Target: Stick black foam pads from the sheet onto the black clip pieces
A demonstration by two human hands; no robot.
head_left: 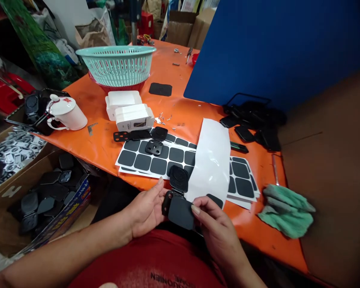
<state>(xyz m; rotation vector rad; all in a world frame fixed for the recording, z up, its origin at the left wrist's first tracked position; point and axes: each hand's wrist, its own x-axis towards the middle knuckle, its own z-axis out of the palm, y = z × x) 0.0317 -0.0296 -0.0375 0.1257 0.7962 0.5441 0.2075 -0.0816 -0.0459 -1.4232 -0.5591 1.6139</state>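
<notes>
My left hand (145,212) is closed on the edge of a black hinged stand (179,179), its ribbed round-cornered plate pointing away from me. Between thumb and fingers, my right hand (217,226) pinches a dark grey square pad (181,212), which lies over the stand's near plate. Whether the pad is stuck down there, I cannot tell. Just beyond my hands are white sheets of dark square pads (142,162), partly covered by a curled white backing sheet (211,160). On those sheets rests another unfolded black stand (154,147).
White boxes (134,117) and a mint green basket (117,66) stand at the back left, near a lidded white mug (67,114). Black stands (252,120) are piled by a blue panel (276,48). A green cloth (286,210) lies right. Cartons of parts (45,200) sit lower left.
</notes>
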